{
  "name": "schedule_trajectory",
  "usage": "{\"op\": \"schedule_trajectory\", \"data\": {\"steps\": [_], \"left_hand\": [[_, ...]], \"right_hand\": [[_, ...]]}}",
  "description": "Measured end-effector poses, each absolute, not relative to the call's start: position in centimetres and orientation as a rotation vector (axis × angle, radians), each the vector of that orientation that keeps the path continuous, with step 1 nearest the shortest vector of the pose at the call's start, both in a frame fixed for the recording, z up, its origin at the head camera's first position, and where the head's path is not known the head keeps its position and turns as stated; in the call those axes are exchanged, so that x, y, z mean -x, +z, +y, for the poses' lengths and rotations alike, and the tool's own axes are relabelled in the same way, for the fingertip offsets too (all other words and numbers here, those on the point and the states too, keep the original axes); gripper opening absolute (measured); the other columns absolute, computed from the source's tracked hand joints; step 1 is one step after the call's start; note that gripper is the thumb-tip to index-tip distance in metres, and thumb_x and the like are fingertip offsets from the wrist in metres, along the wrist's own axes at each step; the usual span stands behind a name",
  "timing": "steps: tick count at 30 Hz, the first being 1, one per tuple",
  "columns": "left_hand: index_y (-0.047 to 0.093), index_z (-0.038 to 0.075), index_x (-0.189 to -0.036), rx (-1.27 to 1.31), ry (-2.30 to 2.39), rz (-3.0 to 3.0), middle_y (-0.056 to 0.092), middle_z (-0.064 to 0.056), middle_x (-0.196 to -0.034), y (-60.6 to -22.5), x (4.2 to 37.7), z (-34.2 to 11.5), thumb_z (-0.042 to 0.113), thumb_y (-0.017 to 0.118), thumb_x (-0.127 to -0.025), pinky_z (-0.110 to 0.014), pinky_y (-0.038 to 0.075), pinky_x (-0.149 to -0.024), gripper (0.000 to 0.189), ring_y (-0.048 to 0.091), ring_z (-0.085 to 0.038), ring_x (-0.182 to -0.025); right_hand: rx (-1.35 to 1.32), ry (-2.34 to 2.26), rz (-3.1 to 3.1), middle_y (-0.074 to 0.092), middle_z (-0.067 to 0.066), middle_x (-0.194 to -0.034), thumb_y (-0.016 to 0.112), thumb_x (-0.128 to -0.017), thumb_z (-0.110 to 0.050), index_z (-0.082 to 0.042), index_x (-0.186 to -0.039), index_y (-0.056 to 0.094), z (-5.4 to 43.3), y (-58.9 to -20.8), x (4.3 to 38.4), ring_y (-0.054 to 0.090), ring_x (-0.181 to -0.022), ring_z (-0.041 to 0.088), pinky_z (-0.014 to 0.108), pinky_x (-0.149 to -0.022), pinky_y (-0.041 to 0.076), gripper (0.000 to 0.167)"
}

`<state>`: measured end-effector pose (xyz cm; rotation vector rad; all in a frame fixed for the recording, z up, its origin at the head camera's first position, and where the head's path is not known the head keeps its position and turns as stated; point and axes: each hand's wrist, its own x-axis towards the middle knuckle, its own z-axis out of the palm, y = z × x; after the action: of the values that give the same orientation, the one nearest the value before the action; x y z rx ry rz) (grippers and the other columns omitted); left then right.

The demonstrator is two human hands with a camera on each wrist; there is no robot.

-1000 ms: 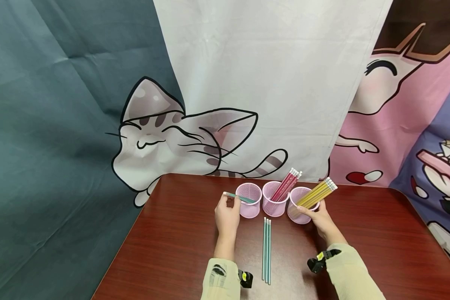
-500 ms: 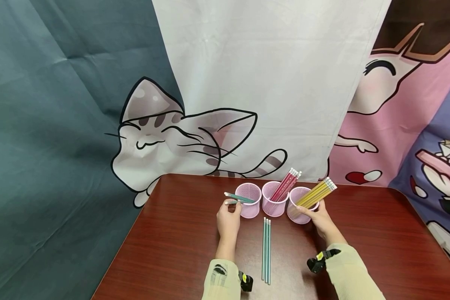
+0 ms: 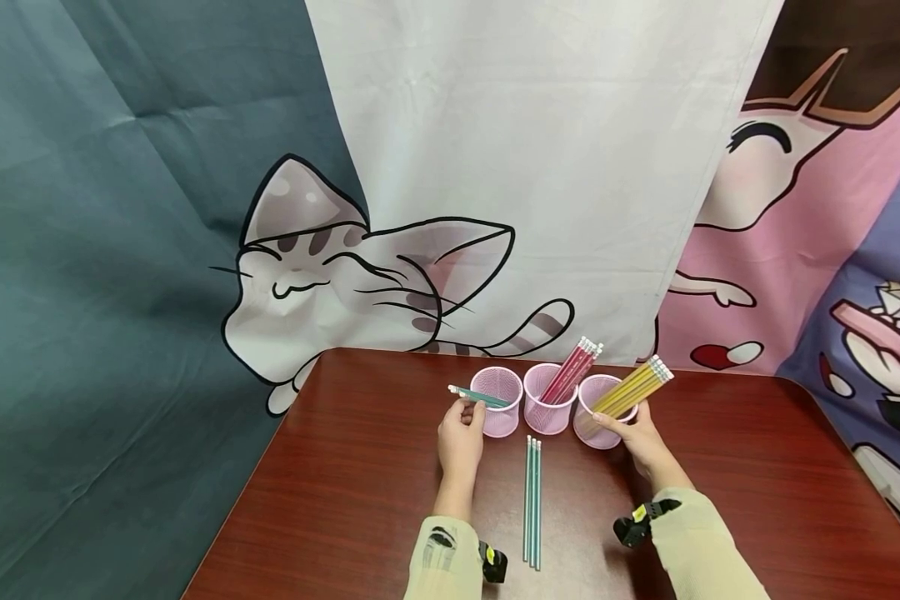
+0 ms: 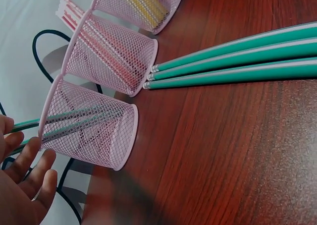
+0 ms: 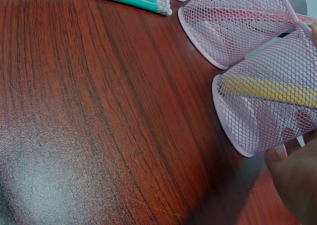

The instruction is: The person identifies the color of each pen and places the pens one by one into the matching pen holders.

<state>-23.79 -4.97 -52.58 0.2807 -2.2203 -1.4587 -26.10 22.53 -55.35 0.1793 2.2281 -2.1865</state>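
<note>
In the head view my left hand (image 3: 461, 442) is at the rim of the left pink mesh pencil cup (image 3: 499, 422). It pinches the upper part of a green pencil (image 4: 64, 132) whose lower end is inside that cup; another green pencil (image 4: 74, 115) leans beside it. The fingertips partly hide both pencils. My right hand (image 3: 647, 446) grips the right mesh pencil cup (image 3: 598, 432), thumb near its front rim and fingers round its side. Yellow pencils (image 3: 633, 387) lean in that cup. Several red pencils (image 3: 572, 371) stand tilted in the middle cup (image 3: 547, 419).
Three loose green pencils (image 3: 532, 504) lie side by side on the brown wooden table (image 3: 345, 500), in front of the cups. The cups stand in a row towards the table's back edge. Behind hangs a printed cloth (image 3: 555, 150) with cartoon figures.
My left hand brought a second green pencil to the left cup, beside the one leaning there, and has shifted slightly right. The right hand stays on its cup.
</note>
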Motion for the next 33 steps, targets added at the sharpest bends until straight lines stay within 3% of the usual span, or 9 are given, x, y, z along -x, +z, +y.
{"op": "schedule_trajectory", "data": {"steps": [17,25,33], "left_hand": [[0.068,0.012,-0.088,-0.281,-1.428,-2.314,0.064,0.005,-0.074,-52.7,23.4,-4.8,0.024,0.066,-0.084,-0.029,0.048,-0.060,0.012,0.059,-0.008,-0.065],[0.061,0.015,-0.075,-0.224,-1.324,-2.661,0.057,0.009,-0.065,-53.7,22.8,-4.8,0.020,0.068,-0.075,-0.029,0.041,-0.055,0.008,0.052,-0.007,-0.059],[0.061,0.018,-0.068,-0.062,-1.143,-2.992,0.057,0.007,-0.065,-54.5,21.7,-3.4,0.025,0.073,-0.073,-0.030,0.043,-0.056,0.015,0.055,-0.013,-0.064]], "right_hand": [[-0.221,-2.136,2.214,0.019,0.021,-0.140,0.068,-0.083,-0.013,-0.009,-0.140,0.006,22.6,-55.1,26.0,0.020,-0.128,0.030,0.043,-0.108,0.013,0.084],[-0.229,-2.129,2.200,0.016,0.021,-0.143,0.065,-0.085,-0.011,-0.009,-0.143,0.003,22.5,-54.9,25.8,0.019,-0.130,0.029,0.041,-0.109,0.011,0.085],[-0.217,-2.137,2.205,0.017,0.021,-0.142,0.067,-0.084,-0.012,-0.009,-0.142,0.004,22.6,-55.0,25.9,0.018,-0.130,0.030,0.042,-0.109,0.011,0.085]]}}
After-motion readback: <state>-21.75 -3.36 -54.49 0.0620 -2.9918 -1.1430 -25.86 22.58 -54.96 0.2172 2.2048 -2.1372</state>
